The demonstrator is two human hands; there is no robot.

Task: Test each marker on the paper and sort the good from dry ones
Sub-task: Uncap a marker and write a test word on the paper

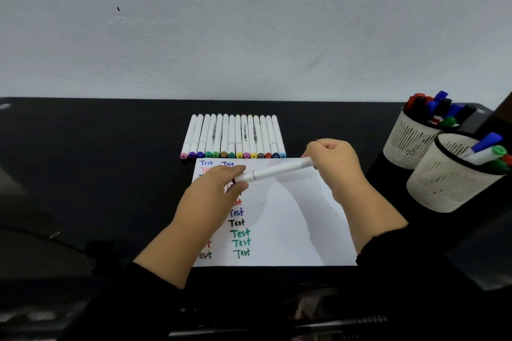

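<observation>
Out at nine o'clock there's only bare black tabletop (83, 174), so all the action sits in the middle. At twelve o'clock of the paper (291, 224), a row of white markers (232, 137) lies side by side, coloured end caps facing the person, likely so each colour reads at a glance. The sheet itself already carries columns of "Test" in blue, red, black and green down its left half, so I'd judge the job well under way. Over the sheet, the left hand (213, 188) pinches the cap end of a white marker (277, 171) while the right hand (335, 163) is clenched around the barrel's other end. Held level between both hands like that, it looks like a cap coming off or going on; which one, I cannot tell. Over at three o'clock, two white mesh cups (432, 163) hold upright markers with coloured caps, possibly the sorting bins.
</observation>
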